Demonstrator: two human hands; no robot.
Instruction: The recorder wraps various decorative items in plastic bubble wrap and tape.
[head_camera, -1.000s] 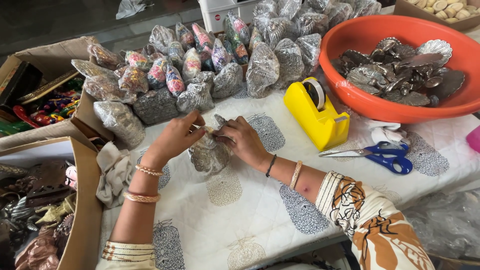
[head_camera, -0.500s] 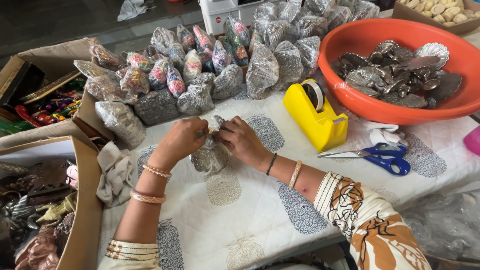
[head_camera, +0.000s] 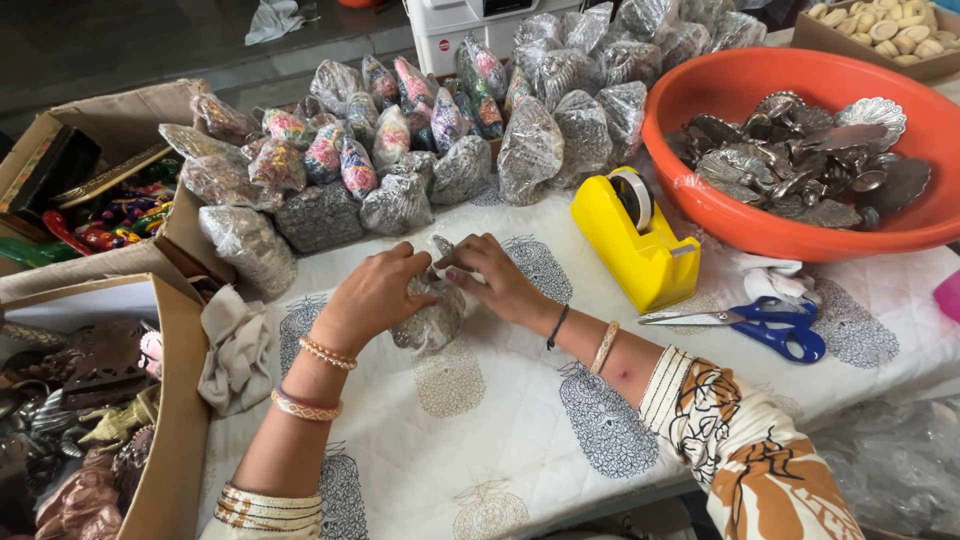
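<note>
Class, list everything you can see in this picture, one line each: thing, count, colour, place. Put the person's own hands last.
wrapped bundle: one, clear plastic over grey metal, table centre, held by both hands
wrapped packets: many, grey and multicoloured, piled at table back
tape dispenser: one, yellow, right of the hands
scissors: one, blue handles, right of dispenser
basin: one, orange, back right
metal shell dishes: many, silver-grey, in basin
cardboard boxes: two, brown, left edge, holding trinkets
cloth: one, beige, by near box
tablecloth: one, white, printed
left hand: on bundle
right hand: on bundle
</note>
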